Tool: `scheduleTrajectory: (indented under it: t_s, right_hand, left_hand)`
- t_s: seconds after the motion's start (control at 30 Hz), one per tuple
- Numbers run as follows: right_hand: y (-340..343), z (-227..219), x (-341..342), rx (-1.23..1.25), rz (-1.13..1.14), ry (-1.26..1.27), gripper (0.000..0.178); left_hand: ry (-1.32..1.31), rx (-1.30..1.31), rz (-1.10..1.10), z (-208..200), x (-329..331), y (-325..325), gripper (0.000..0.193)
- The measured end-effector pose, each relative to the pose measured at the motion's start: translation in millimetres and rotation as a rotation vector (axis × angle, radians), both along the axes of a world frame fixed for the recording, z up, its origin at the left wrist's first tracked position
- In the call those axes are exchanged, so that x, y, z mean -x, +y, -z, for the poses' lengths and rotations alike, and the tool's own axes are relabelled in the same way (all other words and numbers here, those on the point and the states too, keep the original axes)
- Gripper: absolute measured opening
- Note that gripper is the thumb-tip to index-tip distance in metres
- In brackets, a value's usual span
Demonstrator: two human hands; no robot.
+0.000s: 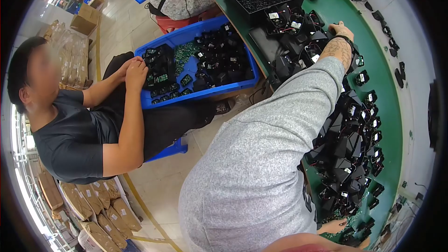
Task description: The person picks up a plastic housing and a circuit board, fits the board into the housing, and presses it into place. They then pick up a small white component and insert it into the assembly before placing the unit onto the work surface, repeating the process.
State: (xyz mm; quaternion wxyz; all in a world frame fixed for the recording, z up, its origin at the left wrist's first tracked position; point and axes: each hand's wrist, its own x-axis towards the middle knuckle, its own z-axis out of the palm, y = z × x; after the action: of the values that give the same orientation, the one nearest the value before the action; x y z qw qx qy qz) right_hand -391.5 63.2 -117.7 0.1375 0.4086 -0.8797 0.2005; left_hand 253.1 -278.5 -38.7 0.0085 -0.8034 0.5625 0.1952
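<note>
My left arm, in a grey sleeve with a black wristband, stretches to the upper right over the green table. At its end my left hand (343, 30) is closed with its fingers curled down among black plastic housings (305, 51) with red wires and white labels. What it grips is hidden. Low in the picture, my right hand (332, 226) lies at a pile of small green pieces (357, 217). Its fingers are bunched together, and what is in them is too small to tell. A long heap of black housings (345, 154) stretches between the two hands.
A black bin (261, 0) of small dark parts stands at the table's far end. On the left a seated co-worker (74, 126) handles parts over a blue tray (254, 70) of black housings and green boards. Single housings line the green tabletop (389, 107).
</note>
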Motion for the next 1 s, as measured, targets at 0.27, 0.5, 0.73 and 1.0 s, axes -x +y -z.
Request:
scheduleTrajectory:
  t_s: [0.27,0.5,0.73,1.0]
  right_hand:
    - [19.1,-15.7,32.0,0.227,-0.010,-0.096,0.046]
    - [14.2,-123.2,-43.0,0.646,-0.341,-0.388,0.045]
    - [14.7,-213.9,-151.1,0.615,-1.783,-1.647,0.097]
    - [-8.0,-255.8,-324.4,0.441,-2.381,-1.654,0.072]
  left_hand:
    - [0.321,0.341,-0.103,-20.7,22.5,-5.2,0.059]
    - [1.303,0.673,0.133,-74.2,-46.2,67.5,0.026]
    - [1.358,1.199,-0.590,-53.6,-170.8,379.2,0.039]
    - [0.691,0.856,-0.988,90.8,-257.8,586.5,0.029]
